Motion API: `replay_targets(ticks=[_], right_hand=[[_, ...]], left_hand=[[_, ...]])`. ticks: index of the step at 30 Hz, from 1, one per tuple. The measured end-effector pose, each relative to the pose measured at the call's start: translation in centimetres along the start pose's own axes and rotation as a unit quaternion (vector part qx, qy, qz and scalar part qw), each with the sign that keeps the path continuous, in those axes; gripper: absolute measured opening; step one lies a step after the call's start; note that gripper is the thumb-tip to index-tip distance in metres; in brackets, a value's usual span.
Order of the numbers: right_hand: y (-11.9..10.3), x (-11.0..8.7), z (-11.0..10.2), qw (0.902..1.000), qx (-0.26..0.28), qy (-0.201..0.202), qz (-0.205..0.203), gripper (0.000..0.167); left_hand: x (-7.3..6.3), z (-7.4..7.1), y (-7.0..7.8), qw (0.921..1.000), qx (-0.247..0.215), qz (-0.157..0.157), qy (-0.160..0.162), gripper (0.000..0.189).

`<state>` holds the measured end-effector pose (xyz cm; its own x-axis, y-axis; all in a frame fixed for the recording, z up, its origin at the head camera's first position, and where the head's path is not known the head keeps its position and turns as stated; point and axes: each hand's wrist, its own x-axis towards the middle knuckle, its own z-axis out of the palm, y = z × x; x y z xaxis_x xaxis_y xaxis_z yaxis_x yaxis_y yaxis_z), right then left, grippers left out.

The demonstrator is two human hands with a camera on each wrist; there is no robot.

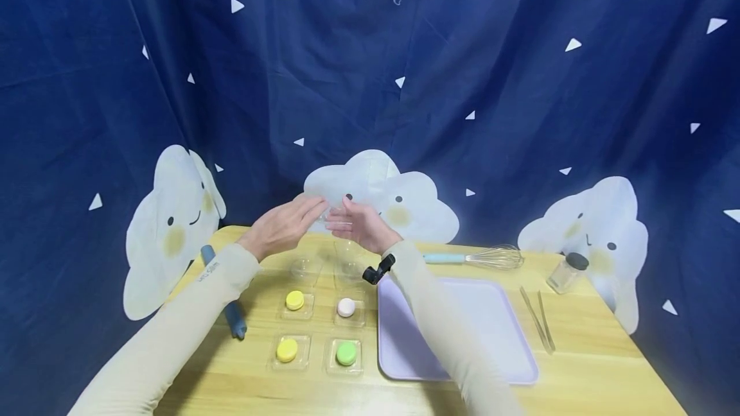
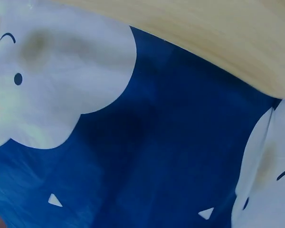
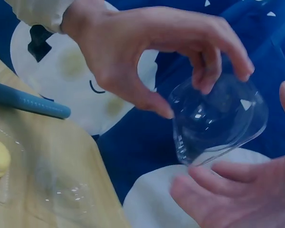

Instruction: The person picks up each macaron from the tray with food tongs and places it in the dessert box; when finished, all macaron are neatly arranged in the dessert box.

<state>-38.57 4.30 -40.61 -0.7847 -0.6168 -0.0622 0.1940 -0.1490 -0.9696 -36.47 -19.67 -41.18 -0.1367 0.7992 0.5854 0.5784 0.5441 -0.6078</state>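
My left hand [image 1: 283, 226] is raised over the far edge of the table and holds a clear plastic lid [image 3: 218, 116]. In the right wrist view, the left hand [image 3: 126, 45] grips the lid by its edges between thumb and fingers. My right hand [image 1: 365, 228] faces it, fingers extended and loosely spread. The right hand's fingertips [image 3: 199, 173] are right at the lid's lower rim. Below on the table, two yellow macarons [image 1: 295, 300], a pale pink macaron [image 1: 346, 307] and a green macaron [image 1: 346, 353] sit on clear square trays [image 1: 306, 313].
More clear plastic pieces [image 1: 305, 268] stand behind the macarons. A blue-grey rolling pin [image 1: 234, 320] lies at left. At right are a lilac tray [image 1: 485, 313], a whisk [image 1: 494, 257], a dark-capped jar [image 1: 566, 273] and metal tongs [image 1: 537, 320]. A blue curtain [image 1: 405, 114] hangs behind the table.
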Motion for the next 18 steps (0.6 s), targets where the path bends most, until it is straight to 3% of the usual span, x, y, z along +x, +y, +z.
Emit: replay_targets(ticks=[5, 13, 16, 18], right_hand=[[0.8, -0.6, -0.2, 0.9974, -0.011, -0.06, 0.038, 0.068], [0.9, -0.9, -0.8, 0.9955, 0.011, -0.087, 0.036, 0.063], [1.1, -1.1, -1.0, 0.9962, 0.018, -0.08, 0.029, 0.062], [1.2, -1.2, -1.0, 0.9971, 0.016, -0.071, 0.024, 0.06]], left_hand=[[0.1, -0.2, 1.0, 0.9992, 0.022, 0.034, 0.0, 0.048], [0.6, -0.6, 1.3, 0.9983, 0.043, 0.039, -0.012, 0.05], [0.7, -0.5, 1.4, 0.9988, 0.031, 0.034, -0.014, 0.05], [0.8, -0.3, 1.7, 0.9998, -0.005, 0.007, -0.018, 0.053]])
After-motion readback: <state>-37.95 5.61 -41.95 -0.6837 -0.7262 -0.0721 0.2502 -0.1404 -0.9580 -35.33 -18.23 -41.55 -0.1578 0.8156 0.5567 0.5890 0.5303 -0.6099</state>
